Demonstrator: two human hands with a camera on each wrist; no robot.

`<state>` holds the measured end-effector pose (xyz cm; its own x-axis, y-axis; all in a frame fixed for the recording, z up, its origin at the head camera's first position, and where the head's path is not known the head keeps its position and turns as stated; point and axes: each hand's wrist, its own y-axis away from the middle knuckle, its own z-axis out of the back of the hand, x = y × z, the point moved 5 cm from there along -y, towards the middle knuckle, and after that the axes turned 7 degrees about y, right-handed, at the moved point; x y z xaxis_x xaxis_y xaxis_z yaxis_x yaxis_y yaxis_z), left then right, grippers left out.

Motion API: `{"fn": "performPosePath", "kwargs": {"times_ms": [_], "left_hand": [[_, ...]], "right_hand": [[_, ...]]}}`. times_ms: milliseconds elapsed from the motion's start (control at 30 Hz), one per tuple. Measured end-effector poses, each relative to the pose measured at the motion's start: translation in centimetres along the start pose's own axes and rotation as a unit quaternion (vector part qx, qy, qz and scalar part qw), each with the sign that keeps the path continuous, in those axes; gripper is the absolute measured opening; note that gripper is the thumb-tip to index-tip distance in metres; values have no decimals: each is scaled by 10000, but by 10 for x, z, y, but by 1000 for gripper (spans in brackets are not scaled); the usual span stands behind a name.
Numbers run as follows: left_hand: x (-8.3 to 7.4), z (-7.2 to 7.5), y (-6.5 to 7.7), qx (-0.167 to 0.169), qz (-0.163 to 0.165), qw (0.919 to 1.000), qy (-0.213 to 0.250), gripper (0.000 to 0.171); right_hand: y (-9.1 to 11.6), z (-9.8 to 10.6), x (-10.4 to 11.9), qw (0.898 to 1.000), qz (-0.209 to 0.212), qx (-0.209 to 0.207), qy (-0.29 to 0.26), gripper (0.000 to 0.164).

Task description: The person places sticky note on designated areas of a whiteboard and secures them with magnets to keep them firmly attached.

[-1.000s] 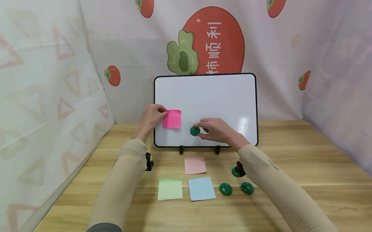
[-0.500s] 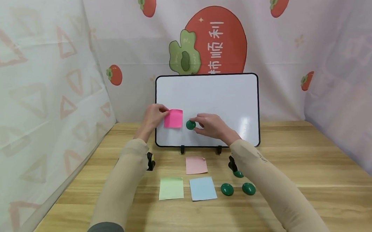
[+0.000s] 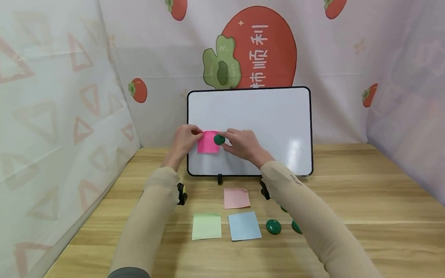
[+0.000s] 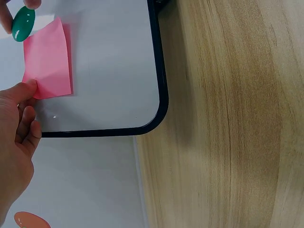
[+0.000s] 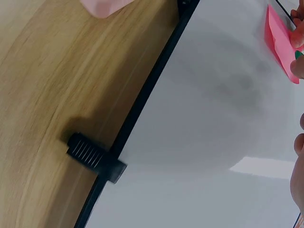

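Note:
My left hand (image 3: 186,138) pinches the upper left corner of a hot pink sticky note (image 3: 206,143) against the whiteboard (image 3: 259,116). In the left wrist view the note's free edge (image 4: 67,57) stands slightly off the board and casts a thin shadow. Between thumb and fingertips my right hand (image 3: 244,144) holds a round green magnet (image 3: 219,139), which overlaps the note's right edge in the head view. The left wrist view has this glossy green magnet (image 4: 23,23) close by the note's corner. Only part of the right hand shows in its own wrist view.
On the wooden table (image 3: 229,264) lie a pale pink note (image 3: 236,198), a green note (image 3: 206,226) and a blue note (image 3: 244,226). A green magnet (image 3: 273,226) sits right of them, with others partly behind the right sleeve. Black feet (image 5: 95,156) support the whiteboard.
My right hand has carried the green magnet up and left, from the bare board below and right of the hot pink note to its right edge. The left hand stays at the note's corner.

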<state>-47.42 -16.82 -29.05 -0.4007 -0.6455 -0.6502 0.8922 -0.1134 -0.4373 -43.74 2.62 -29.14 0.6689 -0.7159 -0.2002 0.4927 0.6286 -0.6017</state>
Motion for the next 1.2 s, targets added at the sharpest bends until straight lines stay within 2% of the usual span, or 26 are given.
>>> {"fn": "performPosePath", "kwargs": {"times_ms": [600,800,1000,1200], "left_hand": [[0,-1,-4,-22,-56,10000,71,15],[-1,-4,-5,4,-113,9999,0,16],[-2,-3,-4,-116,-133,9998,-59,15],[0,-2,-3,-173,-208,9995,-160,13]], "right_hand": [[-29,-14,3,9997,-228,-10,-8,37],[-34,-21,2,9993,-378,-15,47,35],[-36,-26,3,9983,-560,64,137,39],[-38,-32,3,9970,-719,255,-92,38]]}}
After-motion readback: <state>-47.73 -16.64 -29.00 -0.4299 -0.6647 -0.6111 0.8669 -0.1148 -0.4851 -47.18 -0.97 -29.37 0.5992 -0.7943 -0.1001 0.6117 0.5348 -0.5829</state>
